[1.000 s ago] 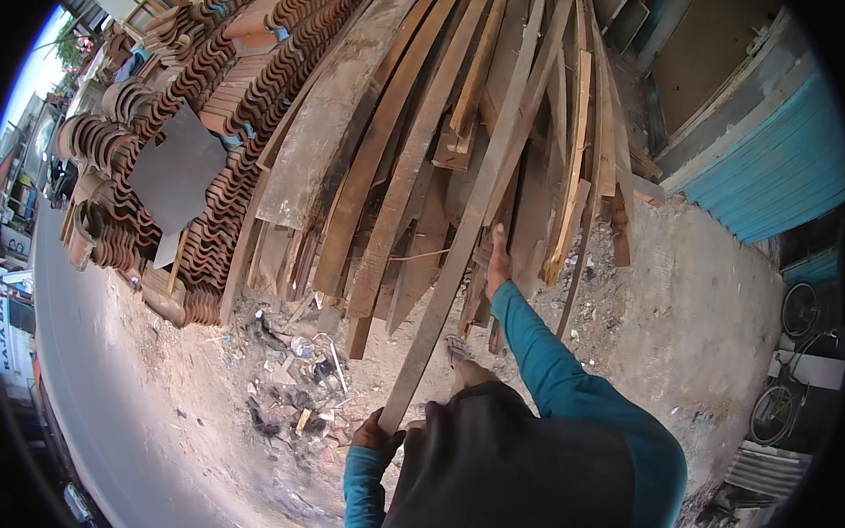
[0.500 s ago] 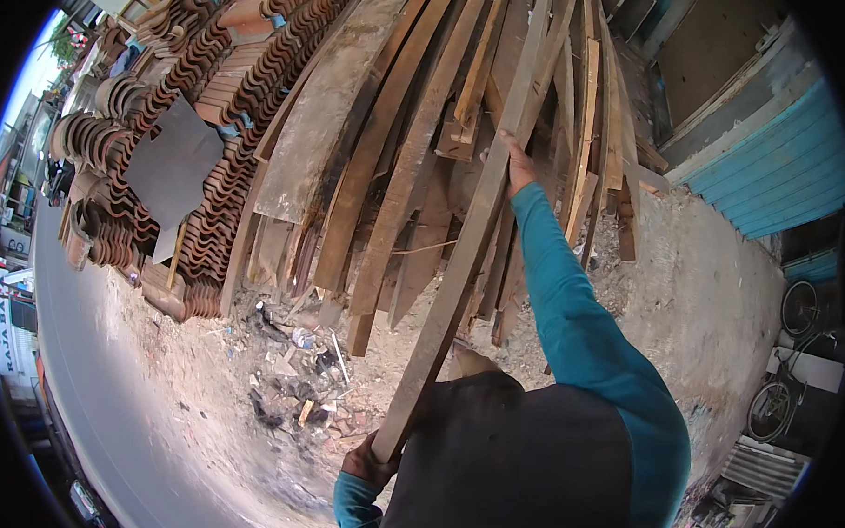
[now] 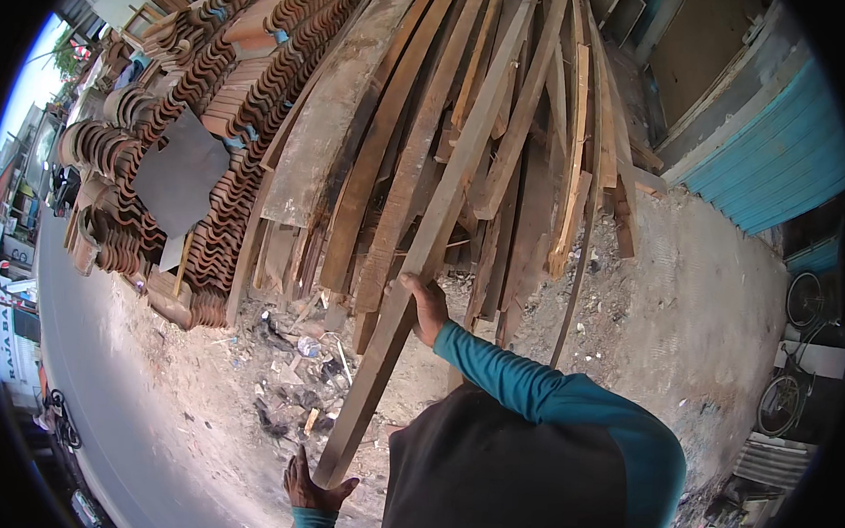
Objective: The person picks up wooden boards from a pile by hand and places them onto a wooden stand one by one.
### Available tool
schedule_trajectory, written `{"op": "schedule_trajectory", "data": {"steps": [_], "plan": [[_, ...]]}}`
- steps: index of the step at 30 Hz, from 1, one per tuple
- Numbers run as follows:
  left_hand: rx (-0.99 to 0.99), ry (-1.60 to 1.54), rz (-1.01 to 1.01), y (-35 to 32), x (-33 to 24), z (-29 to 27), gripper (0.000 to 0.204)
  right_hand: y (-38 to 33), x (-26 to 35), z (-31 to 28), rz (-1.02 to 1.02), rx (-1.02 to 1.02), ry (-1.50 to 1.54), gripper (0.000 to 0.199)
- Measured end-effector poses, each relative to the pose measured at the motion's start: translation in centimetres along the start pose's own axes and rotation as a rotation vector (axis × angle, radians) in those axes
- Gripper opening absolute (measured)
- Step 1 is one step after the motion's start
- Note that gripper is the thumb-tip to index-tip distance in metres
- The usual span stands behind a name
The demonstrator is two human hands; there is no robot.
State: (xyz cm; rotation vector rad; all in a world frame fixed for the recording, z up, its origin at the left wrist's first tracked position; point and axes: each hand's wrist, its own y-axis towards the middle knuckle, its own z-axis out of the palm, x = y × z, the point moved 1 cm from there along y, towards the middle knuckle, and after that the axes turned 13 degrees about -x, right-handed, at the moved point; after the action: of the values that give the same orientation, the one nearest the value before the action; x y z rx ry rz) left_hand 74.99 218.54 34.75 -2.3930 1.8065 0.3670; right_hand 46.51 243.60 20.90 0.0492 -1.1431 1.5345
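Note:
A long, square-edged wooden beam (image 3: 367, 388) slants from the lumber pile at the top down to my lower left. My right hand (image 3: 427, 311) is closed around it partway along, with the thumb side over its upper face. Just below the beam's lower end is my left hand (image 3: 315, 486), fingers spread and thumb apart; whether the palm touches the wood cannot be made out. Behind the beam lies the pile of long weathered planks (image 3: 350, 215), their near ends uneven. The beam's far end merges with the pile.
Stacked curved roof tiles (image 3: 234, 192) stand left of the planks, with a dark flat sheet (image 3: 181, 172) on them. Debris (image 3: 298, 371) litters the dirt ground. A paved road (image 3: 102, 383) runs along the left. On the right are a blue corrugated panel (image 3: 771, 155) and a bicycle (image 3: 782, 404).
My right hand has come nearer and lower along the beam. The beam's lower end has shifted down and left. My left hand has opened from its grip on that end.

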Motion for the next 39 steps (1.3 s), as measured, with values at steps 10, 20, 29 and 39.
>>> {"op": "schedule_trajectory", "data": {"steps": [10,20,29,39], "plan": [[0.352,-0.220,-0.271,-3.3,0.4,3.3,0.094,-10.2,-3.5,-5.1,0.122,0.219,-0.279,0.036],[0.283,-0.263,-0.174,-8.0,-1.1,8.7,0.068,9.0,12.6,-12.4,0.057,-0.086,-0.208,0.101],[0.296,-0.138,-0.297,-10.6,-4.9,8.0,0.058,16.4,20.2,-7.8,-0.232,0.014,-0.133,0.062],[0.160,-0.199,-0.459,-11.6,-1.8,6.3,0.110,18.5,18.0,-7.1,-0.312,0.050,-0.416,0.067]]}}
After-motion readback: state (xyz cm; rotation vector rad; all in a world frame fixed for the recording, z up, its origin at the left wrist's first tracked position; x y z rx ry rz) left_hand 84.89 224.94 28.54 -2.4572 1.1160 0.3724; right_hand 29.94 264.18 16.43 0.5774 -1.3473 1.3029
